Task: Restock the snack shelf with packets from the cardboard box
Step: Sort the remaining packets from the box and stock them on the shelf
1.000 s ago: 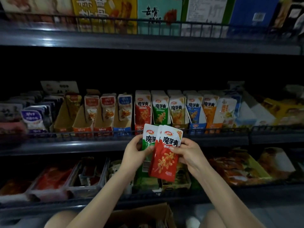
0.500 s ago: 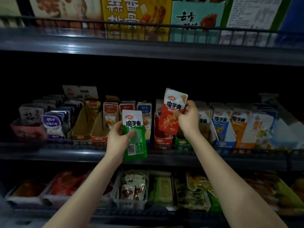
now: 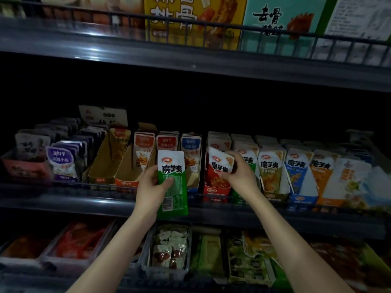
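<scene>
head: red packet point(image 3: 220, 164) now in carton point(image 3: 215, 192)

Free room above packed packet rows point(image 3: 270, 163)

Lower part of red packet point(image 3: 220, 163) hidden by right hand point(image 3: 239, 176) and red carton point(image 3: 215, 194) front. Left edge of green packet point(image 3: 173, 187) under left hand point(image 3: 151, 187); its small print too fine to read. Frame top crops top-shelf boxes point(image 3: 194, 20). Labels on bottom-shelf trays point(image 3: 80, 242) dark, unreadable.

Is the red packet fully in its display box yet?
Partly in: the red packet stands tilted, lower end behind the red display box front, right hand holding its top.
</scene>
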### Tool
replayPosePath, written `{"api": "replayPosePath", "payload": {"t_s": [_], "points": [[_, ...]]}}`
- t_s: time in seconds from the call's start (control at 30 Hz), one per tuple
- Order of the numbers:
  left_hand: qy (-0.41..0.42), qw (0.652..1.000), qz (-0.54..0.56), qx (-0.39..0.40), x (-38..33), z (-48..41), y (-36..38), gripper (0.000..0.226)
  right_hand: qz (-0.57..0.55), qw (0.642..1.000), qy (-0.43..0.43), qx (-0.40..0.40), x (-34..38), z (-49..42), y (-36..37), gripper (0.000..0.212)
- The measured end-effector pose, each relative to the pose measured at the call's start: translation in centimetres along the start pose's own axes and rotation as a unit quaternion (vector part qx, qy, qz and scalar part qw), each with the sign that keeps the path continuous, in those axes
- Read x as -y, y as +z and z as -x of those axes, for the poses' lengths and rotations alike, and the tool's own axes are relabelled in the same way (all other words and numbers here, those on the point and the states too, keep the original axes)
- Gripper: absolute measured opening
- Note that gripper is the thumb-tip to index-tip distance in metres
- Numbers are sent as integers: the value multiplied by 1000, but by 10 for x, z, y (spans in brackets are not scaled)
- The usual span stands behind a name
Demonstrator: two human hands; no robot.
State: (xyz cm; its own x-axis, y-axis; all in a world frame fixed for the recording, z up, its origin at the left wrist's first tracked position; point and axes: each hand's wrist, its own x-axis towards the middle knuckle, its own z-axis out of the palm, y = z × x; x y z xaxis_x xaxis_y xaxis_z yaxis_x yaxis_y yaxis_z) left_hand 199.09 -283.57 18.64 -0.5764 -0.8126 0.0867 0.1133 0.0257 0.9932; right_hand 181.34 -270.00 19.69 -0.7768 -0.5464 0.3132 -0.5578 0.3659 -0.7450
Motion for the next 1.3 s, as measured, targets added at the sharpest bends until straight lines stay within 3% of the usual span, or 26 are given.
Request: {"api": "replayPosePath", "payload": {"t_s": [0.1, 0.27, 0.5, 0.7, 0.9, 1.3], "points": [[-5, 1000, -9, -2, 1, 1, 1, 33, -17, 999, -15, 23, 5, -5, -9, 59], [-16, 1000, 0, -2, -1, 3, 2, 33, 154, 986, -41, 38, 11, -16, -19, 60], [-2, 1000, -5, 7, -8, -3, 7, 31, 193, 976, -93, -38, 14, -37, -15, 41], [0, 1000, -11, 13, -8, -6, 8, 32, 344, 922, -159, -75, -5, -54, -8, 46], [2, 1000, -10, 13, -6, -8, 9, 33, 388, 895, -175, -129, -12, -64, -3, 45], [-4, 1000, -16, 12, -1, -10, 13, 32, 381, 892, -172, -174, -22, -68, 14, 46]]}}
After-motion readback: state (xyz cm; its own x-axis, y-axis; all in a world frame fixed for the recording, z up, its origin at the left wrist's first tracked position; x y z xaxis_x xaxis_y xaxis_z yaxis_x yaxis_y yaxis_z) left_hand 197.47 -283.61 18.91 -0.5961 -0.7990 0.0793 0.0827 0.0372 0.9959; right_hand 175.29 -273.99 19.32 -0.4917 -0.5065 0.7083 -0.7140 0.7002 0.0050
